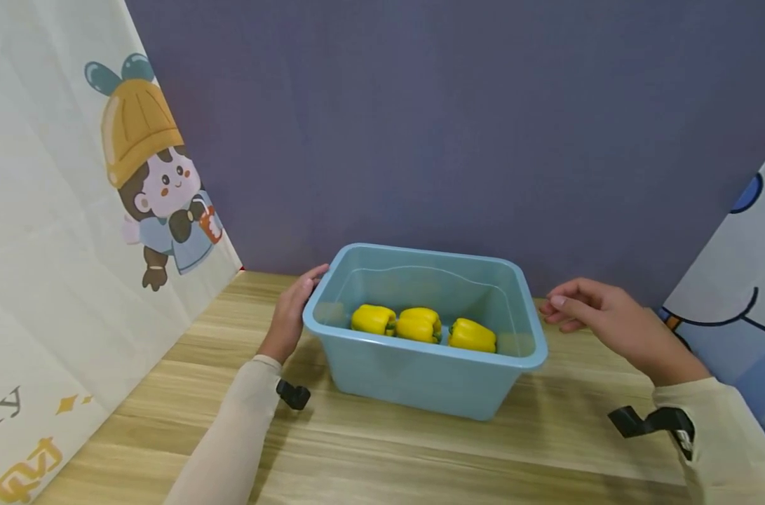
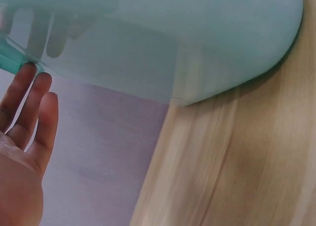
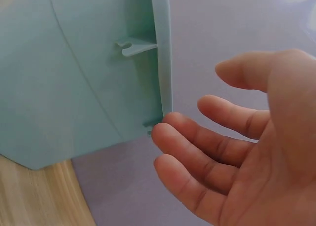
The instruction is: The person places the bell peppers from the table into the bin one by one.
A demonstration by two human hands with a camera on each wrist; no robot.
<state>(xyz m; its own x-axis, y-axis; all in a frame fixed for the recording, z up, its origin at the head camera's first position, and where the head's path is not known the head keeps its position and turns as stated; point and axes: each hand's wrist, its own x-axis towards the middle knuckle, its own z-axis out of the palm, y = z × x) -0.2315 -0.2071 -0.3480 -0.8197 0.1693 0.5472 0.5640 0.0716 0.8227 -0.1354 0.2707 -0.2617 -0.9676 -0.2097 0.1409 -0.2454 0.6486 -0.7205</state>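
Observation:
A light blue plastic bin (image 1: 420,375) stands on the wooden table, turned slightly askew. Inside lie three yellow bell peppers, one on the left (image 1: 373,319), one in the middle (image 1: 419,325) and one on the right (image 1: 472,336). At the bin's left end is my left hand (image 1: 290,315), its fingertips right at the rim; in the left wrist view the fingers (image 2: 42,117) reach up nearly straight along the wall. My right hand (image 1: 599,315) hovers off the right end, fingers loosely bent and holding nothing. The right wrist view shows its fingertips near the bin's rim (image 3: 164,63).
Wood-grain table (image 1: 382,463) spreads in front of the bin. A dark grey-purple panel (image 1: 451,126) rises close behind it. White printed sheets flank both sides, the left one (image 1: 48,231) with a cartoon figure. Black wrist mounts sit on both sleeves.

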